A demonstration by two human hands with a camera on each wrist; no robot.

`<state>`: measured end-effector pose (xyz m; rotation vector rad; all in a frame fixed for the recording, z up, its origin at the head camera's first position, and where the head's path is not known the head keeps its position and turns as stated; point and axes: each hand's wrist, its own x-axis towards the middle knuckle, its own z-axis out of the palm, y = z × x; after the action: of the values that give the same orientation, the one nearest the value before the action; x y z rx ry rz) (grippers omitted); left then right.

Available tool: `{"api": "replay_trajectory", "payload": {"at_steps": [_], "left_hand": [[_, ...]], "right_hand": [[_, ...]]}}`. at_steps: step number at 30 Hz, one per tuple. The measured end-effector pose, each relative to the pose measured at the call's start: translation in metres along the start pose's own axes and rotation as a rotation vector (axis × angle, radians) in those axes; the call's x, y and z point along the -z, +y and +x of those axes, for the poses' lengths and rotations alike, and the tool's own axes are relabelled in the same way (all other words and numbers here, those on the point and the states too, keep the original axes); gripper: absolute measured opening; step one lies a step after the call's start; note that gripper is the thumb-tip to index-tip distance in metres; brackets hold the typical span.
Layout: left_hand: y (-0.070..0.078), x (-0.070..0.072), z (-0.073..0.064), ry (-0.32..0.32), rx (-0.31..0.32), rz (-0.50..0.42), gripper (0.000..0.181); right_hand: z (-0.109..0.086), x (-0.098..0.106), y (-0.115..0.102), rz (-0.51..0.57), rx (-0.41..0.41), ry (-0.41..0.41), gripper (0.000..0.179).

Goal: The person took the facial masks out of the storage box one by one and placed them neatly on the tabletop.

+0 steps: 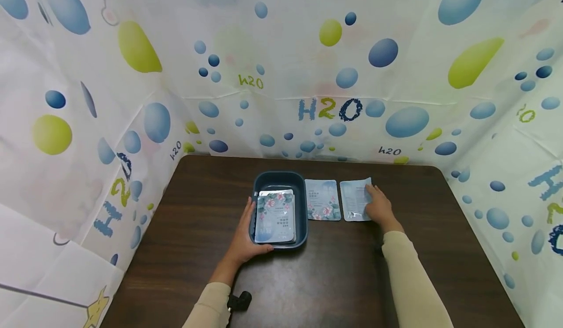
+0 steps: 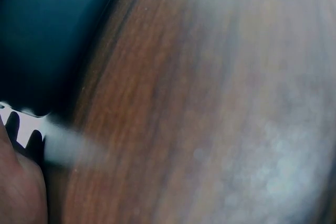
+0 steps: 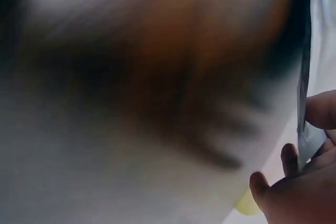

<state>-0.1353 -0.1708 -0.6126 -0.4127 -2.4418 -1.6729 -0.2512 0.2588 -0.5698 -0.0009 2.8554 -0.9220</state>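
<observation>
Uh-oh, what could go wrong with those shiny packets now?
The right packet might slip, since the right hand pinches it along one side. The middle packet lies close beside the blue tray, so it could get nudged if the left hand, touching the tray, pushes sideways.

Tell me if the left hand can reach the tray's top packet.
Probably yes: the left hand is at the near-left corner of the tray, and nothing covers the top packet. It may need to leave the corner first.
</observation>
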Motion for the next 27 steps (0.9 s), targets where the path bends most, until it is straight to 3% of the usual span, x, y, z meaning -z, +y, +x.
{"api": "replay_trajectory", "payload": {"at_steps": [3, 13, 27], "left_hand": [[-0.001, -0.001, 0.001, -0.001, -0.003, 0.010, 0.141], [0.001, 0.000, 0.001, -0.006, -0.004, -0.006, 0.140], [0.001, 0.000, -0.002, -0.014, 0.003, 0.001, 0.139]], "right_hand": [[0.000, -0.005, 0.006, -0.073, 0.029, -0.026, 0.075], [0.002, -0.011, 0.014, -0.073, -0.018, -0.125, 0.070], [-0.001, -0.019, 0.021, -0.054, -0.031, -0.077, 0.064]]}}
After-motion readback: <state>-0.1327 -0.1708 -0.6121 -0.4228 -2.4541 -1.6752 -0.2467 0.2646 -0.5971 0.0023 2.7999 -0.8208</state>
